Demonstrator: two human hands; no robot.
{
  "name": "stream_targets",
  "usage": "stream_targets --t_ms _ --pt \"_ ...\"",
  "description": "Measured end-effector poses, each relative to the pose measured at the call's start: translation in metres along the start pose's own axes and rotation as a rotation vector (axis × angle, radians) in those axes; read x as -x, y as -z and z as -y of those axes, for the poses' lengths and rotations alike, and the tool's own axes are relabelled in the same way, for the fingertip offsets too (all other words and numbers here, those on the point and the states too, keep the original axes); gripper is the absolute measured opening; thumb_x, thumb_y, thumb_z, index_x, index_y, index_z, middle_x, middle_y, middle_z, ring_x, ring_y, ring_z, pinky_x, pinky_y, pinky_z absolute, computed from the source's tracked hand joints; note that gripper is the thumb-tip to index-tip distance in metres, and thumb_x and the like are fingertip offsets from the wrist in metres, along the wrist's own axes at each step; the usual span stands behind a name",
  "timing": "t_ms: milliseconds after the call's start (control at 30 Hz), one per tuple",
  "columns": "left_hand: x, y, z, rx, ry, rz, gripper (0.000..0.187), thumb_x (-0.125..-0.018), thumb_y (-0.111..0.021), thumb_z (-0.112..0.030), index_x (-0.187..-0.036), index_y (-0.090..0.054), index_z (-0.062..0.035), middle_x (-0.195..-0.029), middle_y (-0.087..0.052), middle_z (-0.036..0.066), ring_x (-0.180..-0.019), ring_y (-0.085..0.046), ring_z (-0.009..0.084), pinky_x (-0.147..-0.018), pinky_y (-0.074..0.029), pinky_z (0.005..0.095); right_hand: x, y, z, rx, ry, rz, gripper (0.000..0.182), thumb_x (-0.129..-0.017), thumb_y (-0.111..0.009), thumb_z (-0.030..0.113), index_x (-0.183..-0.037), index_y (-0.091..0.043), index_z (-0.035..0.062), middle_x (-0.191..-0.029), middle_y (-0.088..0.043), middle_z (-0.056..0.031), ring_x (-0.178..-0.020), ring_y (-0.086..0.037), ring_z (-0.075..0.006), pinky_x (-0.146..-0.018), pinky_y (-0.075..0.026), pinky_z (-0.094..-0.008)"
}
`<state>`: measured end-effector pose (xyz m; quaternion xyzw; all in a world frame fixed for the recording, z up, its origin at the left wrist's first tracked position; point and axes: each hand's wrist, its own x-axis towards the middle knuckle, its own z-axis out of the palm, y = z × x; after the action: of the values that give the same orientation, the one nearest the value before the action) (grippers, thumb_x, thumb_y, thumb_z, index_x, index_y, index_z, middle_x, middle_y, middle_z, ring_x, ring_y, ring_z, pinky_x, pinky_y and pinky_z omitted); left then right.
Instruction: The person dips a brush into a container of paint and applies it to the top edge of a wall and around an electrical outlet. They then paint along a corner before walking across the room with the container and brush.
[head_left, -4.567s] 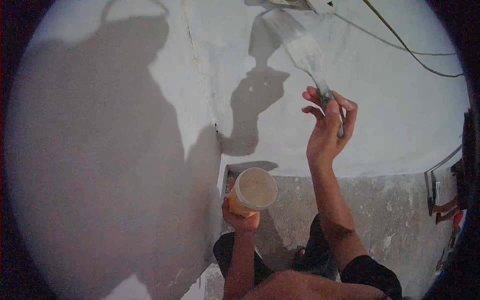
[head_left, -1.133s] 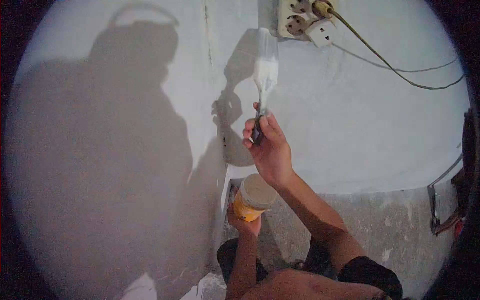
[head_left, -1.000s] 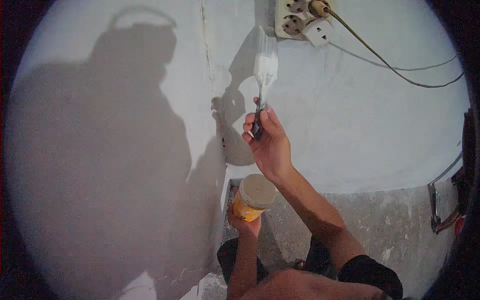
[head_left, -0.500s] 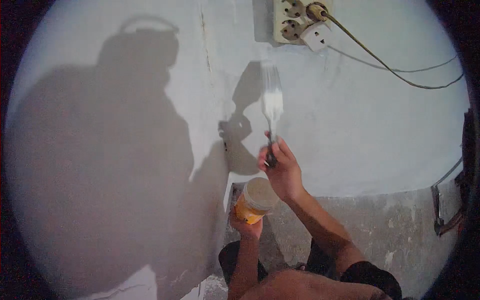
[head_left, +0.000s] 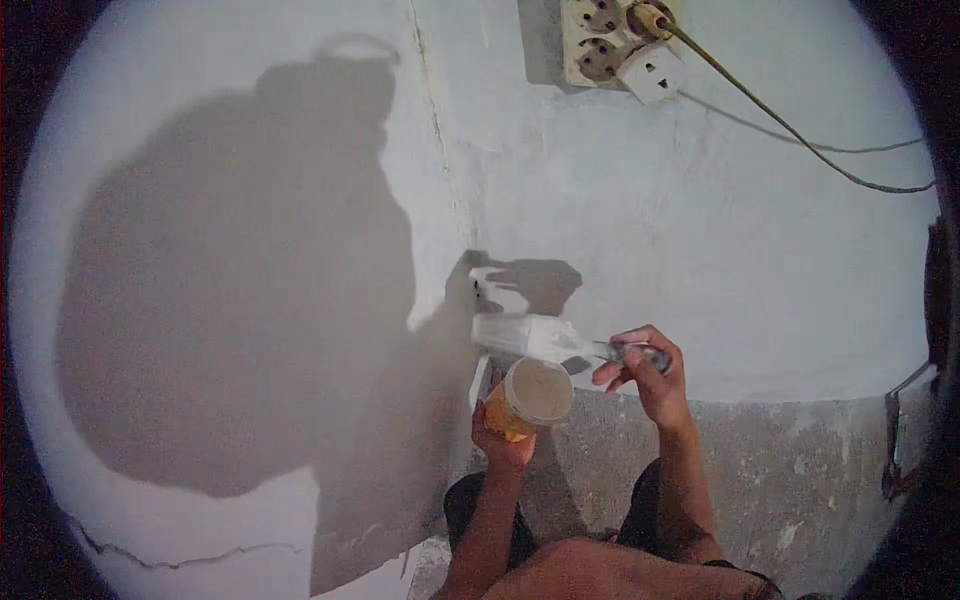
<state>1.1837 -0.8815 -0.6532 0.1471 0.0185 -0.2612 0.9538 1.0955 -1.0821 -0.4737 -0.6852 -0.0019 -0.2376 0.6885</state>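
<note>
My left hand (head_left: 508,445) is wrapped around a clear plastic tub (head_left: 503,412) with a yellow-orange label, tilted so its round, beige-grey top faces me. In my right hand (head_left: 655,378) is a putty knife (head_left: 600,349), gripped by its dark handle. Its broad blade points left and carries a white smear near the handle end. In this view the blade passes just above the tub's rim, in front of the wall corner.
Pale walls (head_left: 760,280) meet at a cracked corner. A grimy socket block (head_left: 610,45) with a plugged-in cord (head_left: 780,115) is at the top right. Bare grey concrete (head_left: 800,470) lies below. My shadow (head_left: 250,280) covers much of the left wall.
My right hand has come down and to the right, turning the putty knife from upright to nearly level above the tub. The tub has shifted slightly right in view.
</note>
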Motion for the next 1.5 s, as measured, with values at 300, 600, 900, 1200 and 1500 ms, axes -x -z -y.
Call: stream_targets --t_ms 300,600,900,1200,1500 --pt "0.010 -0.016 0.001 0.047 -0.041 -0.006 0.067 -0.098 -0.046 -0.053 -0.149 -0.049 -0.0101 -0.148 -0.054 0.012 -0.137 -0.049 0.0365 -0.117 -0.035 0.0555 0.014 -0.005 0.007 0.093 0.196 -0.456 0.035 -0.106 -0.055 0.028 -0.099 -0.064 -0.0049 -0.087 -0.067 -0.0125 -0.058 -0.065 -0.0190 -0.050 -0.052 -0.0330" --pt "0.010 -0.019 -0.011 0.002 -0.068 -0.087 0.069 -0.100 -0.042 -0.055 -0.152 -0.046 -0.0096 -0.151 -0.051 0.013 -0.140 -0.047 0.0361 -0.117 -0.035 0.0571 0.021 -0.026 0.013 0.267 0.099 -0.214 0.026 -0.099 -0.064 0.028 -0.095 -0.072 0.0033 -0.082 -0.073 -0.0087 -0.068 -0.069 -0.0162 -0.061 -0.054 -0.0295" --pt "0.023 -0.007 -0.012 -0.066 -0.080 0.073 0.079 -0.099 -0.041 -0.055 -0.163 -0.025 -0.0126 -0.151 -0.049 0.017 -0.139 -0.048 0.0371 -0.114 -0.041 0.0553 0.031 -0.038 -0.024 0.492 0.321 0.041 0.020 -0.099 -0.065 0.028 -0.097 -0.066 0.0076 -0.085 -0.074 -0.0075 -0.067 -0.068 -0.0171 -0.064 -0.056 -0.0334" --pt "0.019 -0.022 0.005 -0.077 -0.059 -0.088 0.076 -0.099 -0.041 -0.058 -0.157 -0.036 -0.0094 -0.152 -0.050 0.013 -0.141 -0.047 0.0350 -0.118 -0.035 0.0541 0.038 -0.016 -0.022 0.441 0.289 0.023 0.020 -0.099 -0.064 0.025 -0.101 -0.068 0.0052 -0.088 -0.074 -0.0092 -0.071 -0.070 -0.0168 -0.064 -0.057 -0.0338" --pt "0.018 -0.010 0.012 -0.187 -0.075 -0.045 0.076 -0.098 -0.040 -0.058 -0.158 -0.037 -0.0124 -0.160 -0.040 0.011 -0.146 -0.040 0.0336 -0.120 -0.033 0.0533 0.038 -0.008 -0.030 0.080 0.077 -0.175 0.028 -0.104 -0.057 0.027 -0.102 -0.066 -0.0001 -0.094 -0.071 -0.0123 -0.073 -0.069 -0.0155 -0.062 -0.058 -0.0318"
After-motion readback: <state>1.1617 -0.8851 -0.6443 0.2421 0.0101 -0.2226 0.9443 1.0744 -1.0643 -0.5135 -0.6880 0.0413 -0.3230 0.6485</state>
